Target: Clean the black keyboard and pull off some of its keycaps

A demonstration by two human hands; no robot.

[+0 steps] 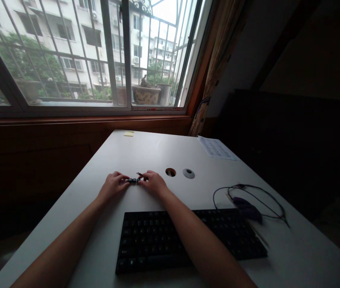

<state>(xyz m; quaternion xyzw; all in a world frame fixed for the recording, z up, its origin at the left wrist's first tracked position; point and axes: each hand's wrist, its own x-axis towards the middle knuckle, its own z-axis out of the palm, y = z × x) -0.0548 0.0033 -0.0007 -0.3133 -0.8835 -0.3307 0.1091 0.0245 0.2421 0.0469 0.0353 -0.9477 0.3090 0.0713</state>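
On the white desk, a short row of small black keycaps (132,181) lies between my hands. My left hand (114,186) has its thumb and index finger closed at the left end of the row. At the other end, my right hand (153,184) is closed, its fingertips touching the rightmost keycap. A thin dark pronged tool (140,174), perhaps tweezers, sticks out from the right fingers; its exact kind is too small to tell. The black keyboard (150,240) lies nearer to me, with my right forearm crossing over it.
Right of the keyboard is a dark mouse (248,210) with a looped black cable (266,191). Beyond my right hand are a round desk hole (170,172) and a grey round cover (189,173). A printed sheet (218,148) and yellow sticky notes (129,134) lie toward the far edge.
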